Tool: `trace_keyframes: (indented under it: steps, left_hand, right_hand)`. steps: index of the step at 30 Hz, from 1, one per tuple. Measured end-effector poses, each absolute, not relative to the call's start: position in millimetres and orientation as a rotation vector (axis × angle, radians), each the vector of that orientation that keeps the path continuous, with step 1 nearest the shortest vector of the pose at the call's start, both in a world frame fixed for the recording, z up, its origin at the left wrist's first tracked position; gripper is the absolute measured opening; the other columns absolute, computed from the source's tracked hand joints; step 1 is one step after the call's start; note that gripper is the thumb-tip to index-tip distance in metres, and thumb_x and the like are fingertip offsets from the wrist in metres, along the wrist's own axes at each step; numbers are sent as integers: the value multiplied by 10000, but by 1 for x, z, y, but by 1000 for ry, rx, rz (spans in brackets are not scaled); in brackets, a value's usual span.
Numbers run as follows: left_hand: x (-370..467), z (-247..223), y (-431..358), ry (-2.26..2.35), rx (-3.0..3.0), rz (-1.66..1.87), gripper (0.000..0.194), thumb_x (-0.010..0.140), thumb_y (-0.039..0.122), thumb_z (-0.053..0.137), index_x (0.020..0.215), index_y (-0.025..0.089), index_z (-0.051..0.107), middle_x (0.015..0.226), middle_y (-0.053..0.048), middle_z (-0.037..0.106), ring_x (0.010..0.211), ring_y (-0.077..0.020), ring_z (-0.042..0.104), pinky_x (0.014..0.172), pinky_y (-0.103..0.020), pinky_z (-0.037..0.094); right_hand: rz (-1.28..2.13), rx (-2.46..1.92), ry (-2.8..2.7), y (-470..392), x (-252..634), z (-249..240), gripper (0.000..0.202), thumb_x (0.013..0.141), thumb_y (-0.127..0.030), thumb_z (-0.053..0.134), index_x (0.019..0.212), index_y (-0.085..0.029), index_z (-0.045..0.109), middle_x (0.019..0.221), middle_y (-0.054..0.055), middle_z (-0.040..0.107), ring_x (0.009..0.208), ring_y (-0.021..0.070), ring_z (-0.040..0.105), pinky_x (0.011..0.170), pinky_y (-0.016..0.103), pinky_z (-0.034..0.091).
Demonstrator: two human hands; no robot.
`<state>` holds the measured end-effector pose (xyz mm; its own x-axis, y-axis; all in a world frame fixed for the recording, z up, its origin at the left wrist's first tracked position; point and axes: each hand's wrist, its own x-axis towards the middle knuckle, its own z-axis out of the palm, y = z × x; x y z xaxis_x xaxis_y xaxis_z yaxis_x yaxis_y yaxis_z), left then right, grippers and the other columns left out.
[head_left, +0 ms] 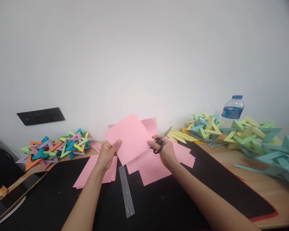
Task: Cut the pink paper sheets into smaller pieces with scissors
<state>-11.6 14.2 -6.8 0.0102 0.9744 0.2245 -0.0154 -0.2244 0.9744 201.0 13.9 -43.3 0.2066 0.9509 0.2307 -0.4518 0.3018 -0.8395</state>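
Note:
A square sheet of pink paper (131, 139) is held up and tilted between my two hands. My left hand (108, 155) pinches its lower left edge, thumb on top. At the right corner, my right hand (165, 152) grips the sheet with the thumb and also carries a pair of scissors (162, 141), blades pointing up and to the right. Beneath the sheet lie more loose pink papers (156, 175). Under my left wrist sits a stack of pink paper (85, 171). A metal ruler (126, 192) rests on the black mat between my forearms.
The black mat (183, 205) has a red edge and lies on a wooden table (240, 170). Folded multicoloured paper stars (74, 142) stand at left, green and yellow ones (250, 134) at right near a water bottle (233, 107). Yellow strips (180, 136) lie behind; a phone (16, 192) is front left.

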Motion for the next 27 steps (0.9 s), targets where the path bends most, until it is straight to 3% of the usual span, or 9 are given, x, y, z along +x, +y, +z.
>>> trace_keyframes:
  steps: [2,7,11,16,19,24,27]
  left_hand:
    - [-14,-6,15,1030,1342,1447,412,660,444,721,850,80,685,851,-121,716,781,-234,653,641,-304,534]
    - [-9,-8,10,1040,1584,1302,479,685,349,725,1106,151,609,1156,-114,640,1071,-260,572,872,-363,487]
    - [-9,-7,8,1083,1678,1332,410,699,337,708,1057,153,631,1157,-103,640,1084,-257,564,930,-385,451]
    - [-15,-4,8,1156,1608,1346,237,627,324,765,749,135,691,829,-69,716,868,-242,638,782,-327,514]
    - [-14,-5,10,1195,1493,1448,266,615,368,766,636,122,664,723,-63,704,744,-230,647,647,-301,518]
    - [-13,-5,13,1088,1455,1376,431,636,391,747,950,104,678,1047,-153,685,917,-281,637,744,-361,522]
    - [-15,-6,13,1086,1594,1283,476,642,362,748,1033,108,651,1142,-169,644,1037,-310,593,841,-408,495]
  right_hand:
    - [1128,-712,-898,13,199,-44,389,501,-281,820,801,-167,599,614,-45,504,577,104,523,587,266,451]
    - [1119,-718,-906,14,198,-48,379,503,-295,809,784,-171,587,602,-41,494,574,112,512,549,257,424]
    - [1125,-731,-911,15,200,-46,413,480,-300,814,804,-165,596,613,-27,521,577,120,512,553,270,420]
    - [1141,-734,-903,14,201,-43,435,466,-294,817,813,-161,591,620,-10,560,583,131,519,552,277,410]
    - [1141,-732,-896,13,198,-45,428,464,-284,817,801,-162,584,608,-21,547,570,120,503,536,264,396]
    - [1198,-745,-923,11,194,-48,416,470,-264,812,800,-156,581,621,-26,539,571,106,489,534,249,393]
    - [1196,-745,-914,12,195,-48,417,468,-268,811,796,-157,580,625,-27,538,571,106,493,539,252,400]
